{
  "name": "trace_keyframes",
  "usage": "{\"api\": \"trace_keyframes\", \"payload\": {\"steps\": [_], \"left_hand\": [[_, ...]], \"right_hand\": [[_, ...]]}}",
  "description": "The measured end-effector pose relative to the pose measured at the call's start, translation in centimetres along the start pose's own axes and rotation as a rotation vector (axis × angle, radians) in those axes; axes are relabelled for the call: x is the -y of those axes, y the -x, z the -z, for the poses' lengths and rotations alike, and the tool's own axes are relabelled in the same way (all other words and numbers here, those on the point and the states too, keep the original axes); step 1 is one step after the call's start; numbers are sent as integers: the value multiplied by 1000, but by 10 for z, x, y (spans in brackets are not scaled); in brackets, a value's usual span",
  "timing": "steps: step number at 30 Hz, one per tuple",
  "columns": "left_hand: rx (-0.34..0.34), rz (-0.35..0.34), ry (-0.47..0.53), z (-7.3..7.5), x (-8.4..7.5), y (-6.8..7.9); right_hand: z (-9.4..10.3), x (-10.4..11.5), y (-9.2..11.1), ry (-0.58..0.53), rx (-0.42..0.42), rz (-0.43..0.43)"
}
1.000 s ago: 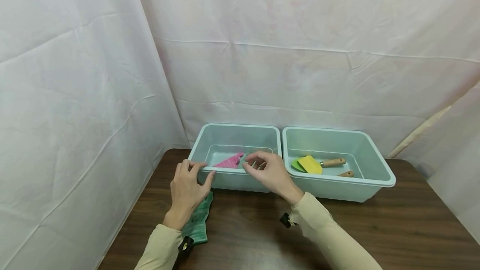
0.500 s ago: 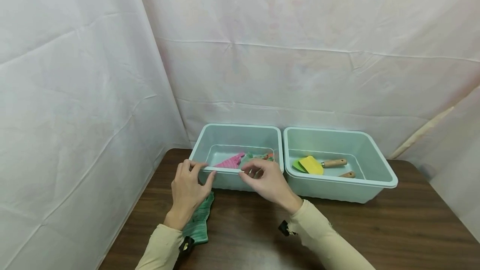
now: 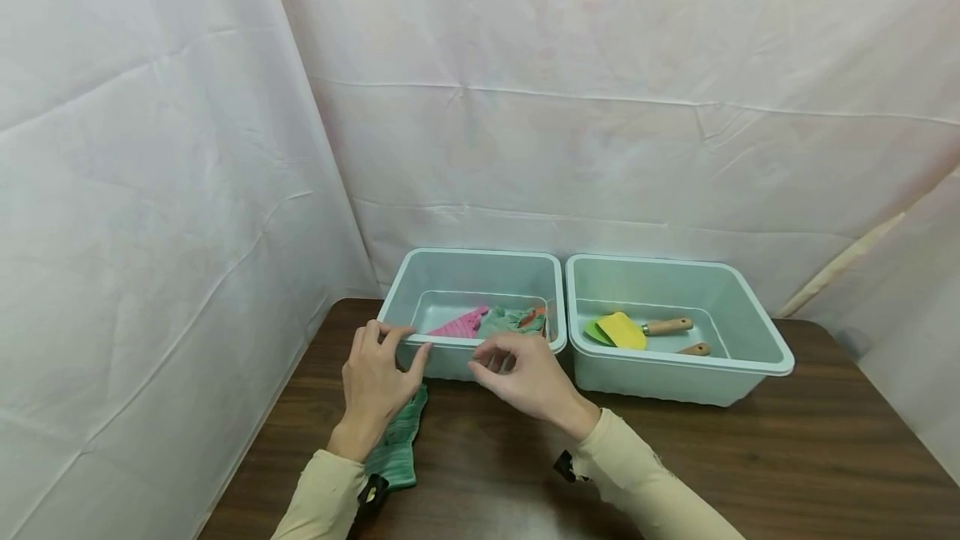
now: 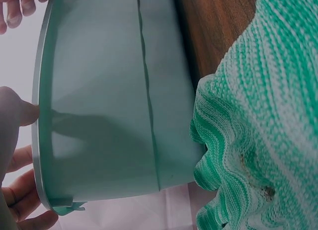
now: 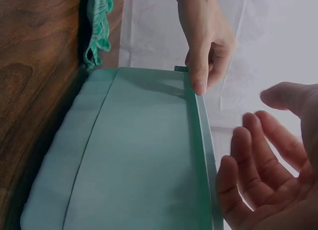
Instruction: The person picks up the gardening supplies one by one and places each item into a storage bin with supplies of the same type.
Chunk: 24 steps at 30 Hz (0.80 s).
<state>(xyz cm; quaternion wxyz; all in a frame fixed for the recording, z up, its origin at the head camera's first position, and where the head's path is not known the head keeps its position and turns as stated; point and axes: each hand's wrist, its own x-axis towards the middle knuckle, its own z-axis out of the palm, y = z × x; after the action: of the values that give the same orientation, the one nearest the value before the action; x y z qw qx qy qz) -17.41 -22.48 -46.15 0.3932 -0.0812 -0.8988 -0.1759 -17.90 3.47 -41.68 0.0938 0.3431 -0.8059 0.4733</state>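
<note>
My left hand [image 3: 377, 377] holds the front rim of the left pale-green plastic bin [image 3: 480, 257], near its left corner. In the left wrist view the thumb [image 4: 27, 113] lies against the rim, other fingers beyond it. My right hand [image 3: 525, 377] hovers at the same bin's front rim, right of the middle, fingers loosely curled around nothing. Inside that bin lie a pink knitted piece [image 3: 462, 323] and a crumpled green piece [image 3: 506, 321] with an orange-red part [image 3: 533, 317]. A green-striped knitted glove [image 3: 397, 448] lies on the table by my left forearm, partly hidden by it.
A second pale-green bin [image 3: 757, 327] stands close on the right. It contains a yellow-bladed tool [image 3: 622, 331] with a wooden handle, a green blade [image 3: 596, 332] and another wooden handle [image 3: 696, 349]. White cloth [image 3: 600, 148] hangs behind the brown wooden table [image 3: 480, 473].
My right hand has drawn back from over the left bin toward its front rim, slightly leftward. The green piece in the bin has come into view. My left hand stays in place.
</note>
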Motion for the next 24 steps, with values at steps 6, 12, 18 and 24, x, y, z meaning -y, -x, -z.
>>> {"api": "trace_keyframes", "payload": {"steps": [6,12,18,24], "left_hand": [[2,3,-3,0,0,0],[4,5,1,1,-1,0],[6,5,1,2,-2,-1],[5,7,4,3,-2,-1]], "right_hand": [[-5,-1,2,16,62,-9],[-11,-3,3,24,90,-30],[-21,-7,7,30,122,-15],[-28,-10,9,44,134,4]]}}
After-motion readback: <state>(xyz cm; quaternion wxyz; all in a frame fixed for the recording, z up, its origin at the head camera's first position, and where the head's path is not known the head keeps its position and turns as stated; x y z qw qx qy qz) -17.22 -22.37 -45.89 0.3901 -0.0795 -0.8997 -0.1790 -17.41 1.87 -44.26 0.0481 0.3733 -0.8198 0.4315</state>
